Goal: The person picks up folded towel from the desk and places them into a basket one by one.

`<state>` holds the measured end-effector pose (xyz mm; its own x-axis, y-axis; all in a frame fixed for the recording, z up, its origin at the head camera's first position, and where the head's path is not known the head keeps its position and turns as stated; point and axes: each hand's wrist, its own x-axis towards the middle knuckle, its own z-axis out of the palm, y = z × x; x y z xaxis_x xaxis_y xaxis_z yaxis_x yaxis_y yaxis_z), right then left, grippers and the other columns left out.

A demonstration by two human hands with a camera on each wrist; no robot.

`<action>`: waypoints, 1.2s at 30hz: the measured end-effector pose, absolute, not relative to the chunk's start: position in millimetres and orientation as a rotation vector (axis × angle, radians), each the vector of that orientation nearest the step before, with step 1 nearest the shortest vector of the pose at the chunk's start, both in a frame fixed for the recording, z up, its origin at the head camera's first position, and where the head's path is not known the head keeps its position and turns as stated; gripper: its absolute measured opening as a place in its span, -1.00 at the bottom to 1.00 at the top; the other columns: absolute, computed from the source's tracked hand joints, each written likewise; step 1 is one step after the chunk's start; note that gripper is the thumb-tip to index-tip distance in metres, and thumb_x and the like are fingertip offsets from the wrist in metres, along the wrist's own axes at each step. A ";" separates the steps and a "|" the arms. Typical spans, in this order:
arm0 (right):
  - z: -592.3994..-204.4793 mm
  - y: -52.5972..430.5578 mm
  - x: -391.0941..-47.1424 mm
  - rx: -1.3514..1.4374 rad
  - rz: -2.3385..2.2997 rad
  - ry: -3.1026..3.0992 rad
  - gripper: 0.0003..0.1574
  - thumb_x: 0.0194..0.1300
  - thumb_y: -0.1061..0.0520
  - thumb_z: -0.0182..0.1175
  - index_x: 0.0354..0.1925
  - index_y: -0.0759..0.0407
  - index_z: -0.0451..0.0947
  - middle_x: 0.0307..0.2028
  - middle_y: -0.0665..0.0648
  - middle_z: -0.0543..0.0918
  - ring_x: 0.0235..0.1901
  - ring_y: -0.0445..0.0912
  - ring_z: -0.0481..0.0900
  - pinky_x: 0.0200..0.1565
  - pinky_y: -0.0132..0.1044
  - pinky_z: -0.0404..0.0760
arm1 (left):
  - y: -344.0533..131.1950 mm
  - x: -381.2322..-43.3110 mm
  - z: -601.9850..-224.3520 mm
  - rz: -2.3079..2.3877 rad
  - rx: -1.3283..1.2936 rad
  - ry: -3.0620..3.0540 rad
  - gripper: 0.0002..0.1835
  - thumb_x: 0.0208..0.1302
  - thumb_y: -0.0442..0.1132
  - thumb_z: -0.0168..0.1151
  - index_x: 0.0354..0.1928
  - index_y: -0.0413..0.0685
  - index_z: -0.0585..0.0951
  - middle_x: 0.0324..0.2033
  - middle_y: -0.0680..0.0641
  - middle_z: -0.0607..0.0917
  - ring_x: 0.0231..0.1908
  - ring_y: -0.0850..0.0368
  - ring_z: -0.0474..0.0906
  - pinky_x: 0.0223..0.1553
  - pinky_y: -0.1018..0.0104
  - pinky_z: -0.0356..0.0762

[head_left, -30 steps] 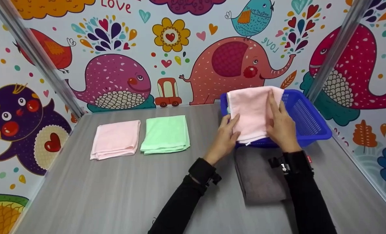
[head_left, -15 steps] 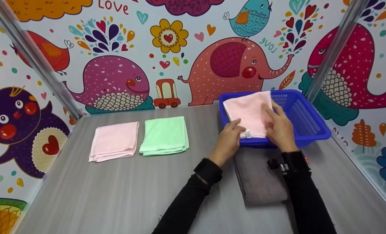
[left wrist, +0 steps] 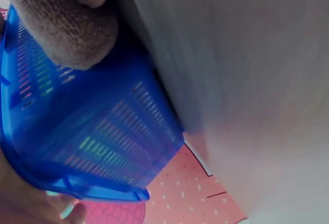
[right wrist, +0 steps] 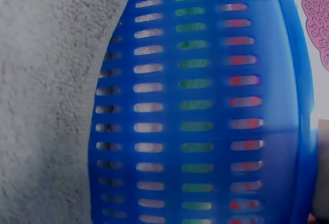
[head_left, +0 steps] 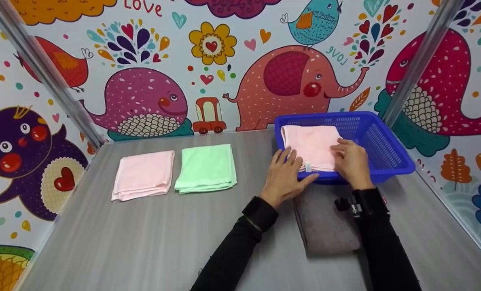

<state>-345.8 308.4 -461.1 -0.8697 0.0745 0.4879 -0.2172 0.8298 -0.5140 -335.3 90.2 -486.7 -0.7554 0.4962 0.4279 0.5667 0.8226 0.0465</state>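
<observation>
A folded pink towel (head_left: 311,145) with a small white tag lies in the left part of the blue basket (head_left: 390,171). My right hand (head_left: 353,163) pinches the towel's right edge with curled fingers. Spread and relaxed, my left hand (head_left: 282,176) rests at the basket's front left rim, its fingertips by the towel's left side and its thumb along the front rim. Through the basket's slots in the right wrist view, green cloth (right wrist: 195,126) and pale pink cloth (right wrist: 148,126) show in layers.
A folded dark grey towel (head_left: 327,226) lies right in front of the basket, under my right forearm. On the left of the table (head_left: 143,242) lie another folded pink towel (head_left: 143,176) and a folded green towel (head_left: 206,167). Printed walls stand behind and at both sides.
The pink towel has come down from an upright position into the basket and now lies flatter. My left hand has let go of its edge and spread its fingers. The right hand stays at its right edge.
</observation>
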 end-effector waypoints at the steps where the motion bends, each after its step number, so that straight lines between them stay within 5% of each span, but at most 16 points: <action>1: -460.2 308.5 -344.8 0.081 0.768 -2.550 -0.70 0.26 0.39 0.17 -0.10 0.47 0.75 0.14 0.45 0.67 0.17 0.41 0.60 0.24 0.29 0.48 | 90.0 -335.8 -486.8 -0.226 -0.798 -2.609 -0.24 0.38 0.52 -0.07 0.19 0.07 0.61 0.40 -0.06 0.54 0.50 0.00 0.30 0.56 0.03 0.12; 5: -458.1 310.9 -341.1 -0.023 0.656 -2.713 -0.63 0.34 0.16 0.17 -0.03 0.34 0.77 0.17 0.37 0.68 0.15 0.40 0.61 0.16 0.34 0.52 | 89.3 -337.5 -488.0 -0.185 -0.816 -2.600 -0.22 0.21 0.58 0.12 0.11 0.11 0.63 0.31 0.02 0.61 0.42 0.07 0.39 0.54 0.03 0.18; 12: -456.7 316.1 -337.5 -0.001 0.474 -2.889 -0.46 0.50 -0.14 0.04 0.05 0.19 0.74 -0.08 0.43 0.74 -0.15 0.37 0.68 -0.18 0.31 0.53 | 88.6 -340.4 -490.9 -0.183 -0.830 -2.532 -0.54 0.09 0.21 0.54 -0.08 0.17 0.67 0.02 0.13 0.71 0.29 0.13 0.50 0.39 0.07 0.42; 16: -455.2 317.8 -336.6 0.040 0.439 -2.954 -0.41 0.57 -0.18 -0.06 0.05 0.20 0.71 -0.12 0.45 0.72 -0.14 0.39 0.67 -0.20 0.30 0.53 | 88.9 -339.1 -490.0 -0.160 -0.807 -2.522 -0.65 0.13 0.15 0.52 -0.13 0.19 0.71 -0.01 0.15 0.73 0.28 0.15 0.51 0.23 0.17 0.55; 23: -454.3 317.3 -336.1 0.079 0.451 -2.950 -0.53 0.53 -0.10 -0.05 -0.22 0.12 0.69 -0.12 0.34 0.74 -0.10 0.36 0.68 -0.16 0.35 0.53 | 89.8 -337.5 -489.8 -0.185 -0.790 -2.517 -0.71 0.16 0.12 0.51 -0.16 0.19 0.76 -0.05 0.16 0.77 0.28 0.14 0.53 0.25 0.16 0.52; 29: -455.5 316.0 -339.2 0.065 0.489 -2.953 -0.49 0.51 -0.13 -0.01 -0.08 0.19 0.72 -0.15 0.31 0.73 -0.18 0.25 0.64 -0.12 0.25 0.52 | 90.0 -337.9 -490.8 -0.256 -0.809 -2.581 -0.65 0.24 0.09 0.46 -0.03 0.11 0.73 0.03 0.09 0.73 0.28 0.11 0.50 0.22 0.11 0.57; 36: -456.0 314.4 -337.9 0.015 0.514 -2.944 -0.42 0.51 -0.14 0.02 0.15 0.23 0.67 0.11 0.42 0.69 0.03 0.37 0.64 0.03 0.35 0.51 | 89.9 -339.1 -494.5 -0.380 -0.832 -2.605 -0.62 0.24 0.05 0.47 0.02 0.13 0.63 0.11 0.08 0.64 0.29 0.12 0.46 0.12 0.12 0.62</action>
<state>-337.9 314.4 -456.0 -0.9883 0.0166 0.1514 -0.0357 0.9411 -0.3362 -339.1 89.9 -494.5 -0.7534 0.4971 0.4304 0.5993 0.7885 0.1385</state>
